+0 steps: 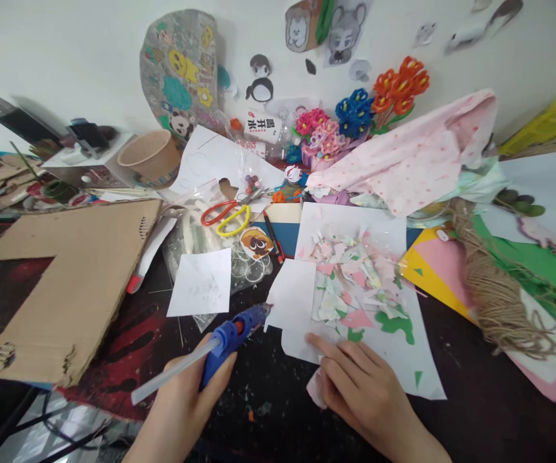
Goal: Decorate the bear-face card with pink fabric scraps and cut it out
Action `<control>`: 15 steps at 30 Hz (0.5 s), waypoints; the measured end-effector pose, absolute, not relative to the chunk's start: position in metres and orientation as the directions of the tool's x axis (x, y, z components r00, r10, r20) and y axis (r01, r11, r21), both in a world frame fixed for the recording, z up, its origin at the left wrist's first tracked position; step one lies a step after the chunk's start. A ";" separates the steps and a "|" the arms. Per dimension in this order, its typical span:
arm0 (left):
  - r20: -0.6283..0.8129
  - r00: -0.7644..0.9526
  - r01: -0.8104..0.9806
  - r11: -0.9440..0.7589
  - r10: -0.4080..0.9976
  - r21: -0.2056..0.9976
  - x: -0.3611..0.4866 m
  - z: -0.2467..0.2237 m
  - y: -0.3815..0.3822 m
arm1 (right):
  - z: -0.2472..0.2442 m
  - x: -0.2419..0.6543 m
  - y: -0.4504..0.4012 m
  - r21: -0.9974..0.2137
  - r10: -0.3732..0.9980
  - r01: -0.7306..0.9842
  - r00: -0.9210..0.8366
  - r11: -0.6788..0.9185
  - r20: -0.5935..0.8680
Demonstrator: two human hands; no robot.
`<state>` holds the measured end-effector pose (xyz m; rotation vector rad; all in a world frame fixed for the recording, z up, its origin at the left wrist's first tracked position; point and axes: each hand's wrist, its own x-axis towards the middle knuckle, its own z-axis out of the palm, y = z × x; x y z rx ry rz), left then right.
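My left hand is closed round a blue glue gun with a white glue stick coming out of its back. The gun's nozzle is at the left edge of a cut piece of white paper. My right hand has its index finger stretched out onto the white paper's lower part. Its other fingers are curled beside a small pale pink scrap, and whether they grip it is unclear. Pink, green and white paper scraps lie on a larger white sheet to the right.
Brown cardboard lies at left. Near the middle are a small white square paper, red and yellow scissors, a pen and a plastic bag. Twine and coloured paper lie at right. Flowers and pink cloth are behind.
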<state>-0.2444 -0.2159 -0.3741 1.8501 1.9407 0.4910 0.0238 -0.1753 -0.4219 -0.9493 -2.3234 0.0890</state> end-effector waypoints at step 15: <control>-0.039 0.045 0.879 -0.021 0.998 0.475 -0.250 -0.371 -0.222 | -0.422 0.023 -0.175 -0.284 0.655 0.613 -0.547 0.738 0.521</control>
